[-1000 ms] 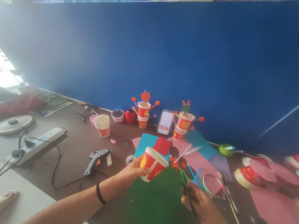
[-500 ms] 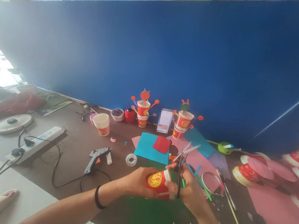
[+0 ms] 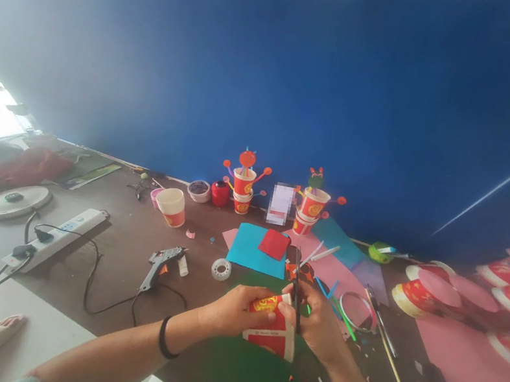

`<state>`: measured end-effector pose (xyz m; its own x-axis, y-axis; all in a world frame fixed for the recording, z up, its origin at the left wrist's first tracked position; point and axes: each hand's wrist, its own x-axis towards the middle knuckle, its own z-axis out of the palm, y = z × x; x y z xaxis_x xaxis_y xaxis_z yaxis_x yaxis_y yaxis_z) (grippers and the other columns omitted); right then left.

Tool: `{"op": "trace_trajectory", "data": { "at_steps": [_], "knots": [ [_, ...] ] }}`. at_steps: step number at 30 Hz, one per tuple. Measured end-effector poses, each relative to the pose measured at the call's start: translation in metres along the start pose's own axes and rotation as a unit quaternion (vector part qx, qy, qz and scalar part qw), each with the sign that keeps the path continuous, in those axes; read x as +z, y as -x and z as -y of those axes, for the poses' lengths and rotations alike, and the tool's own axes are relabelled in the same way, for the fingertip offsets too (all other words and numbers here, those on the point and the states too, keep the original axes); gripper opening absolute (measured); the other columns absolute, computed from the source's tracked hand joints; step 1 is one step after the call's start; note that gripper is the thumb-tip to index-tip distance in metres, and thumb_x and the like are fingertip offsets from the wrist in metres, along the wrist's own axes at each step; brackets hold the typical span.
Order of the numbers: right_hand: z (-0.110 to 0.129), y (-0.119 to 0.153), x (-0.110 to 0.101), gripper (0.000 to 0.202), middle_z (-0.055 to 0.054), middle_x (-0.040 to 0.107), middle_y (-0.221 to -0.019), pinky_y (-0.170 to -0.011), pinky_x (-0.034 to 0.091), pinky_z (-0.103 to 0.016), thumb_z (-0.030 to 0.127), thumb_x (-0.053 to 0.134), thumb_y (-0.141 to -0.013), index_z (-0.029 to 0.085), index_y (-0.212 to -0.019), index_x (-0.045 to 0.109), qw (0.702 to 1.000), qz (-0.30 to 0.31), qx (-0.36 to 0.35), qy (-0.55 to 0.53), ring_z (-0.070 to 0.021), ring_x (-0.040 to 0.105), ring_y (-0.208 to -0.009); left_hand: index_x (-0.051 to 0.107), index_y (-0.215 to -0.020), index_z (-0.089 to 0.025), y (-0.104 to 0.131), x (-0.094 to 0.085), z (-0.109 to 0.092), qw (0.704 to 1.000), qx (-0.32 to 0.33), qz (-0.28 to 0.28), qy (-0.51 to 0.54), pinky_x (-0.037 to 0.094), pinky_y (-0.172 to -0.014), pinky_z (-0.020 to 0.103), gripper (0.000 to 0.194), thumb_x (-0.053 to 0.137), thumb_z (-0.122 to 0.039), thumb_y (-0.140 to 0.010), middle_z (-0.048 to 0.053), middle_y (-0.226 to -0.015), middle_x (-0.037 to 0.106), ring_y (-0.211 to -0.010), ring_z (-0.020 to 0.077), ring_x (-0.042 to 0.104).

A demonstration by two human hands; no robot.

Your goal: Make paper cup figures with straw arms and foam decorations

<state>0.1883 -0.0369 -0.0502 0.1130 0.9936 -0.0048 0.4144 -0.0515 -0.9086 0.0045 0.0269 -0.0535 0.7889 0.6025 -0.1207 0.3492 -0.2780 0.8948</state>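
A red paper cup [image 3: 276, 338] with a yellow emblem lies on its side in my left hand [image 3: 238, 312], whose fingers wrap around its base end. My right hand [image 3: 317, 326] grips black scissors [image 3: 297, 300], with their blades up against the cup's rim side. Whether the blades are cutting into the paper I cannot tell. Beneath both hands lies a dark green sheet [image 3: 247, 374]. Just beyond them are a blue sheet [image 3: 247, 249] with a red piece [image 3: 274, 244] on it, and a white tape roll [image 3: 221, 268].
Left of my hands lie a glue gun [image 3: 160, 265] with its cord and a power strip [image 3: 56, 238]. Cup figures [image 3: 243, 184] stand at the back beside a blue wall [image 3: 232, 95]. Right are a brush [image 3: 388, 346], pink paper [image 3: 465, 366] and red paper cups [image 3: 420, 289].
The cup has turned in my left hand, so its white seam strip and more of its lower side now show. The scissors have swung against the cup's rim.
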Motion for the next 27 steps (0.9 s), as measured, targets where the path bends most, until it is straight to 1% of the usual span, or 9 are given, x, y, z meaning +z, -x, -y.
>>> {"op": "trace_trajectory", "data": {
  "at_steps": [2, 6, 9, 13, 16, 19, 22, 27],
  "knots": [
    [-0.0001, -0.0001, -0.0019, 0.018, 0.001, 0.059, -0.078, -0.069, 0.042, -0.026, 0.025, 0.06, -0.069, 0.02, -0.086, 0.058, 1.0, 0.015, 0.017, 0.009, -0.0163, 0.053, -0.075, 0.064, -0.103, -0.015, -0.0007, -0.0013, 0.0008, 1.0, 0.001, -0.004, -0.02, 0.042, -0.063, 0.022, 0.035, 0.058, -0.039, -0.079, 0.003, -0.084, 0.063, -0.072, 0.015, 0.054],
    [0.0026, -0.0001, -0.0042, 0.021, 0.0, 0.06, -0.084, -0.074, 0.041, -0.027, 0.024, 0.06, -0.068, 0.02, -0.089, 0.058, 0.999, 0.035, 0.025, -0.004, -0.0162, 0.054, -0.078, 0.064, -0.106, -0.017, -0.0018, -0.0028, 0.002, 0.997, 0.016, -0.045, -0.058, 0.043, -0.071, 0.025, 0.041, 0.067, -0.038, -0.071, 0.004, -0.091, 0.064, -0.08, 0.0178, 0.057],
    [0.0043, 0.0004, -0.0032, 0.021, 0.002, 0.058, -0.078, -0.068, 0.04, -0.026, 0.023, 0.059, -0.069, 0.019, -0.089, 0.058, 0.999, 0.036, 0.034, -0.013, -0.0144, 0.052, -0.071, 0.064, -0.107, -0.018, -0.0017, -0.001, 0.0026, 0.996, 0.018, -0.062, -0.063, 0.044, -0.072, 0.026, 0.041, 0.067, -0.036, -0.07, 0.004, -0.092, 0.063, -0.08, 0.0181, 0.058],
    [0.0046, 0.0008, -0.0009, 0.015, 0.003, 0.055, -0.068, -0.062, 0.039, -0.025, 0.024, 0.059, -0.069, 0.018, -0.083, 0.058, 0.999, 0.03, 0.025, -0.008, -0.0138, 0.05, -0.065, 0.064, -0.105, -0.017, 0.0002, 0.0018, 0.0011, 0.997, 0.002, -0.068, -0.03, 0.045, -0.071, 0.025, 0.038, 0.067, -0.032, -0.07, 0.004, -0.094, 0.064, -0.081, 0.0183, 0.059],
    [0.0058, 0.0004, -0.0008, 0.01, 0.004, 0.054, -0.065, -0.061, 0.039, -0.024, 0.024, 0.058, -0.071, 0.018, -0.078, 0.059, 1.0, 0.022, 0.017, -0.002, -0.0137, 0.05, -0.064, 0.064, -0.104, -0.017, 0.0016, 0.0012, -0.0014, 0.998, -0.003, -0.056, -0.016, 0.044, -0.069, 0.024, 0.037, 0.066, -0.032, -0.07, 0.003, -0.091, 0.065, -0.079, 0.0175, 0.058],
    [0.0072, 0.0004, -0.0018, 0.007, 0.004, 0.055, -0.064, -0.06, 0.039, -0.024, 0.023, 0.058, -0.07, 0.018, -0.075, 0.06, 1.0, 0.009, 0.007, 0.029, -0.0139, 0.051, -0.063, 0.065, -0.102, -0.016, 0.0022, -0.0006, -0.0024, 1.0, -0.01, -0.026, -0.011, 0.043, -0.063, 0.022, 0.036, 0.064, -0.036, -0.072, 0.002, -0.085, 0.064, -0.074, 0.0161, 0.056],
    [0.0062, 0.0008, -0.002, 0.006, 0.003, 0.057, -0.064, -0.06, 0.039, -0.024, 0.02, 0.058, -0.069, 0.018, -0.075, 0.06, 0.998, 0.004, -0.004, 0.064, -0.0143, 0.051, -0.063, 0.065, -0.099, -0.014, 0.0018, -0.0012, -0.0007, 0.999, -0.032, -0.002, 0.003, 0.04, -0.057, 0.02, 0.035, 0.062, -0.038, -0.074, 0.002, -0.081, 0.064, -0.071, 0.0149, 0.055],
    [0.0017, 0.0002, 0.0013, 0.005, 0.003, 0.055, -0.061, -0.059, 0.038, -0.024, 0.021, 0.057, -0.071, 0.018, -0.072, 0.061, 0.997, 0.012, -0.003, 0.073, -0.014, 0.05, -0.061, 0.065, -0.094, -0.012, -0.0004, -0.0007, 0.0019, 0.998, -0.056, 0.01, 0.016, 0.036, -0.052, 0.018, 0.034, 0.061, -0.038, -0.073, 0.001, -0.076, 0.061, -0.065, 0.0126, 0.053]
  ]
}}
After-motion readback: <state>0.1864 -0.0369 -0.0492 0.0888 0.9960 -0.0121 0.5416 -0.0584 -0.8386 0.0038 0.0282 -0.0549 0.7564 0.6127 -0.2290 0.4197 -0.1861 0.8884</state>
